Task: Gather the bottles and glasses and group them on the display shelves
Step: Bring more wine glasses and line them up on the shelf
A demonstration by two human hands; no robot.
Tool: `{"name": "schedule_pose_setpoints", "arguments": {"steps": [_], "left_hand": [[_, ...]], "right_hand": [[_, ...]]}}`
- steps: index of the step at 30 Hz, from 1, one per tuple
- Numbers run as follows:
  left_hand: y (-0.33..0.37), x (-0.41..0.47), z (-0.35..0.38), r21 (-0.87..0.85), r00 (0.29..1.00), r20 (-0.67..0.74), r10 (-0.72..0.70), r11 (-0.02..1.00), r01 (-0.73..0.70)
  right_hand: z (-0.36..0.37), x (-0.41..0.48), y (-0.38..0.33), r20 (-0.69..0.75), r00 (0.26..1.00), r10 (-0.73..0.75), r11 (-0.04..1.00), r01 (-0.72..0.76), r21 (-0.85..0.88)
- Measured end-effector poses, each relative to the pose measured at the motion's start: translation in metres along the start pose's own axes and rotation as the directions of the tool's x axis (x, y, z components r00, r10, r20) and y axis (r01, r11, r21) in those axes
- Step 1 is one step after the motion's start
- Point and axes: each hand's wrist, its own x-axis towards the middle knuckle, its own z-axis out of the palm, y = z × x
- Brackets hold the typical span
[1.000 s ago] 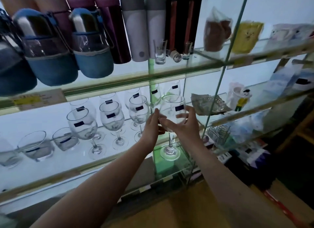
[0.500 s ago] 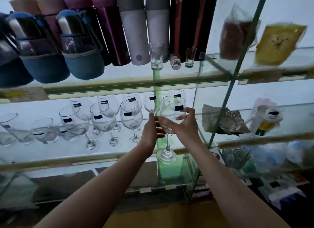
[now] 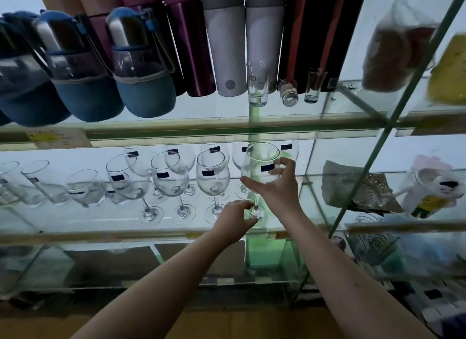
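Note:
A clear wine glass (image 3: 261, 159) with a dark label stands at the right end of a row of several like glasses (image 3: 170, 177) on the middle glass shelf (image 3: 100, 225). My right hand (image 3: 277, 187) cups its bowl from below and from the right. My left hand (image 3: 234, 218) pinches its foot and lower stem. On the upper shelf (image 3: 201, 126) stand blue-sleeved bottles (image 3: 145, 68), purple, white and black flasks (image 3: 224, 43), and small shot glasses (image 3: 257, 83).
Low tumblers (image 3: 83, 187) sit at the left of the middle shelf. A green vertical post (image 3: 254, 119) and a glass divider bound the bay on the right. Beyond it lie a wrapped dish (image 3: 358, 187) and a small figurine (image 3: 433, 187). Bagged goods (image 3: 393, 48) sit above.
My left hand has dropped from the bowl of the glass to its foot. The glass has gone further in over the shelf, in line with the row. My head has tilted up.

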Motion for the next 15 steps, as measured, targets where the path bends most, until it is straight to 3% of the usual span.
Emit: {"name": "schedule_pose_setpoints", "arguments": {"steps": [4,10,15], "left_hand": [[-0.008,0.01,0.006,0.025,0.996,0.081,-0.035,0.999,0.033],[-0.018,0.022,0.011,-0.103,0.984,0.145,-0.105,0.987,0.12],[-0.021,0.027,0.014,-0.099,0.979,0.175,-0.104,0.988,0.122]], "right_hand": [[0.014,0.009,0.006,-0.002,1.0,0.0,0.999,0.0,-0.04],[0.024,0.021,0.016,-0.015,0.999,0.042,0.996,-0.043,-0.08],[0.027,0.025,0.022,-0.043,0.998,0.045,0.994,-0.049,-0.097]]}}
